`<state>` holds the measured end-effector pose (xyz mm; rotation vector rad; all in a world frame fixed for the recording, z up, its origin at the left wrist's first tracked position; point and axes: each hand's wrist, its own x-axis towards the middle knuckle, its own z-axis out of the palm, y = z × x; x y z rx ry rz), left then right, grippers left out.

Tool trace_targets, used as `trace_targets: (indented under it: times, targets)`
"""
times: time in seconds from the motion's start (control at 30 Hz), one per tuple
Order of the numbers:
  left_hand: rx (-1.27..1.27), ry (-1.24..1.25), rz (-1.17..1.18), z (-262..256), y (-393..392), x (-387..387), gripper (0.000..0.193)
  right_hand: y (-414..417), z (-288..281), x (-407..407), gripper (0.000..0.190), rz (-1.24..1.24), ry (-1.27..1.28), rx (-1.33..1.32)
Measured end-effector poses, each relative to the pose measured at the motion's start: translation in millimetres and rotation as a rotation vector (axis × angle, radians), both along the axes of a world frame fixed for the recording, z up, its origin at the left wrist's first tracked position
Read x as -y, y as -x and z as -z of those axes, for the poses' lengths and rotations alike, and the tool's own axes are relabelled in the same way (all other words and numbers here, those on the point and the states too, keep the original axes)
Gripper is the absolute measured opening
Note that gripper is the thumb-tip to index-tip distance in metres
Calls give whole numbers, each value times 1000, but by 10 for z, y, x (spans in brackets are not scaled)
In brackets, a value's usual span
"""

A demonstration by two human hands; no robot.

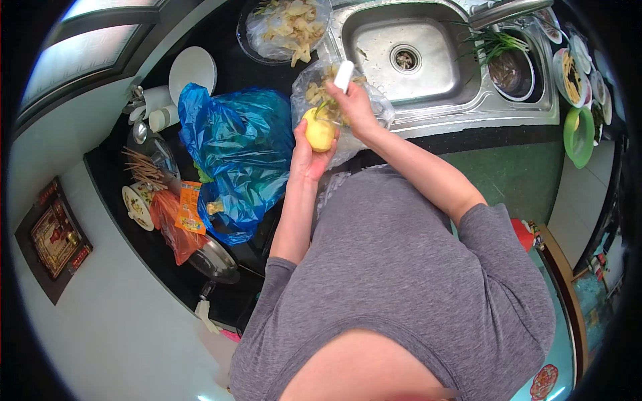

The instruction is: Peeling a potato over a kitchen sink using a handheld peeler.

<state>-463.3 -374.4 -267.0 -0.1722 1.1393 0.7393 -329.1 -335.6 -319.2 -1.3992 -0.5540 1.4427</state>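
My left hand (312,159) holds a peeled yellow potato (319,134) from below, in front of the sink's left edge. Just above and to the right of it, my right hand (357,108) is closed on the white handle of a peeler (343,76). The peeler's head is close to the potato's top; whether it touches is unclear. Behind and beneath both hands lies a clear plastic bag (303,82) with peelings on it. Farther back, a glass bowl lined with a second clear bag holds more peelings (296,25).
The steel sink (426,60) stands at the back right, green onions (504,47) in its side basin. A blue plastic bag (241,135) fills the counter to the left, near a white plate (192,75) and lidded pan (215,258). Several dishes and a green basket (578,136) are far right.
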Motion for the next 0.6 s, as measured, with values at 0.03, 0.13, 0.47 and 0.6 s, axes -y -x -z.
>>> trace_targets:
  times: [0.03, 0.13, 0.47, 0.6]
  targets:
    - [38, -9, 8, -2, -19, -29, 48, -20, 98, -27, 27, 13, -1, 3]
    - [25, 23, 60, -55, 34, -47, 47, -158, 204, -152, 29, -1, 95, 77]
    - [66, -67, 17, -71, -11, -61, 50, -47, 4, -75, 33, 71, 3, 0]
    - [86, -62, 96, -180, -75, -109, 49, -266, 317, -158, 29, 130, 93, -170]
